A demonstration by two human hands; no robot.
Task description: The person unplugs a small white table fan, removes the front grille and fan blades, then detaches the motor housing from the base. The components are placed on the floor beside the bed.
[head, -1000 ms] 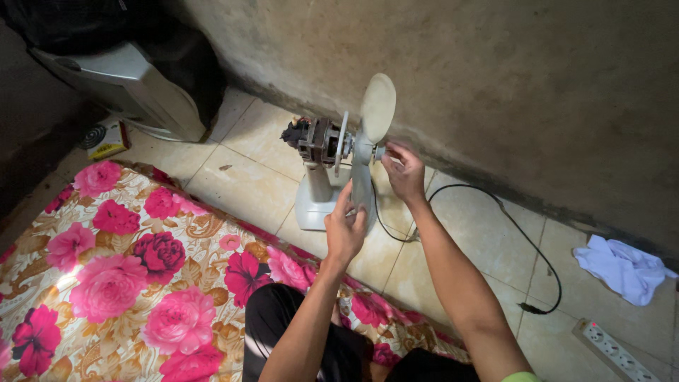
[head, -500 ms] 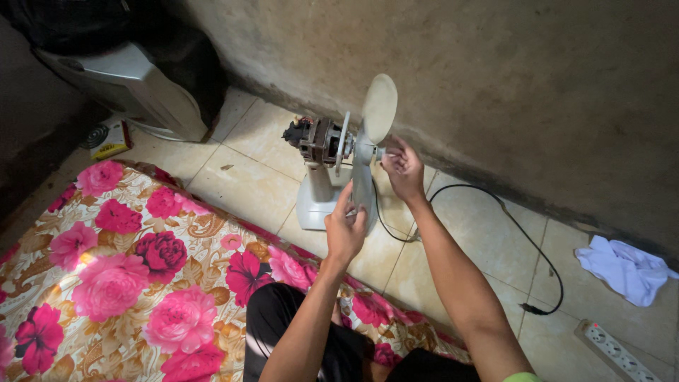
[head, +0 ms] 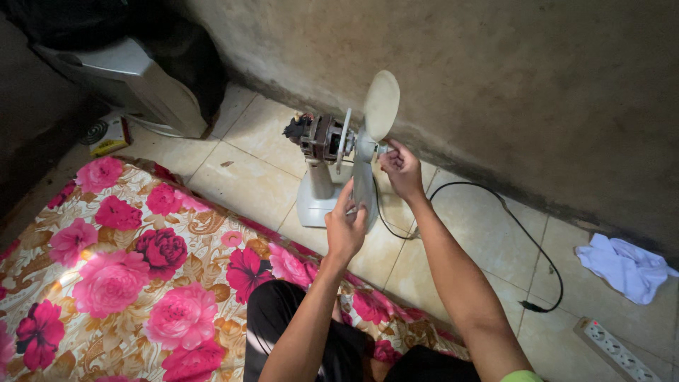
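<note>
While the left hand grips the lower blade of the pale fan propeller, fingers curled round its edge, the right hand pinches the small hub cap at the centre of the propeller with its fingertips pressed together. This propeller sits on the shaft of a stripped desk fan that stands upright on the tiled floor, close to the rough concrete wall; its bare motor, with windings showing, points away from the hands, and the white base lies under it. A black power cord runs from behind the fan across the tiles in a loop, its plug lying loose near a white power strip. Just beyond that, a crumpled white cloth lies by the wall. A floral mat with pink roses covers the floor on the left, under the person's legs. A grey appliance casing leans in the far corner.
</note>
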